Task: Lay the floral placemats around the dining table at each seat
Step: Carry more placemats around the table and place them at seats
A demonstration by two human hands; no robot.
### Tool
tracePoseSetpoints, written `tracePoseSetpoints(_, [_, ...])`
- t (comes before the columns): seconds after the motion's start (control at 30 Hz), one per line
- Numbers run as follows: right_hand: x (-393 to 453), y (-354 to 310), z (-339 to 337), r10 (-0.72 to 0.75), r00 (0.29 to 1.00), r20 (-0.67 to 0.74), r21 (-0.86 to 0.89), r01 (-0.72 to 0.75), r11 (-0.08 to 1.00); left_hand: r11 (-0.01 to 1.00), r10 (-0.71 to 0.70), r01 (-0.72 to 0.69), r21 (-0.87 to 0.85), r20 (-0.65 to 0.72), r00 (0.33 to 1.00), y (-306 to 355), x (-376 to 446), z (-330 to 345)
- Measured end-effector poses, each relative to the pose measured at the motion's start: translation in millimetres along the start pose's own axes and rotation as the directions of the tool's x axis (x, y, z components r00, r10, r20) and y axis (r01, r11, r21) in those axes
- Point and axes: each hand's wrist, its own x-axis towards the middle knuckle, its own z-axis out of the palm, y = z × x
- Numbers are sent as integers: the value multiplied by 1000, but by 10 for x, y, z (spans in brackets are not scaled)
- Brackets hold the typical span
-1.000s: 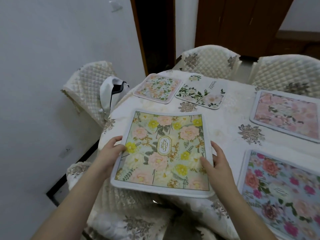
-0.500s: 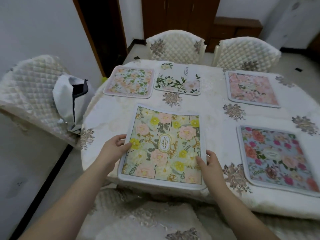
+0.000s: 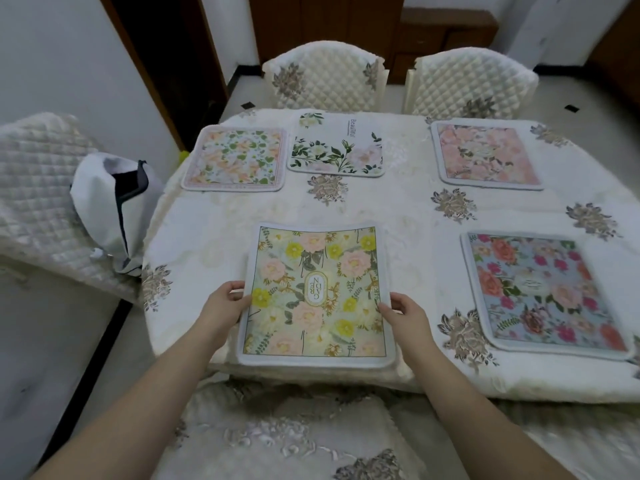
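Observation:
A yellow-green floral placemat (image 3: 317, 296) lies at the near edge of the dining table (image 3: 398, 216), which wears a cream embroidered cloth. My left hand (image 3: 223, 306) grips the mat's left edge and my right hand (image 3: 403, 315) grips its right edge. Several other floral mats lie flat on the cloth: a blue one with red flowers (image 3: 540, 292) at near right, a pink one (image 3: 486, 155) at far right, a white one with dark leaves (image 3: 337, 147) at far centre, and a peach-green one (image 3: 237, 159) at far left.
Two quilted cream chairs (image 3: 325, 77) (image 3: 471, 81) stand at the far side, another (image 3: 38, 181) at the left with a white and dark bag (image 3: 114, 209) on it. A cushioned seat (image 3: 284, 431) sits just below the near table edge. A dark doorway is behind.
The view has swung right and back, showing the whole table. The yellow-green mat went from lifted over the table's corner to lying at the near edge, both hands still on its sides.

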Motion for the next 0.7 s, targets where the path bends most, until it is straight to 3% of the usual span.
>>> tracePoseSetpoints(0.33, [375,-8,-5,-4,1000,-8,-137,3,991,991,96,-88,105,-76,992,81,302,90])
tracePoseSetpoints(0.7, [289,193,157,-60,991,-123,-242,29,970,973,138,-128,192,-39,990,-83,489,126])
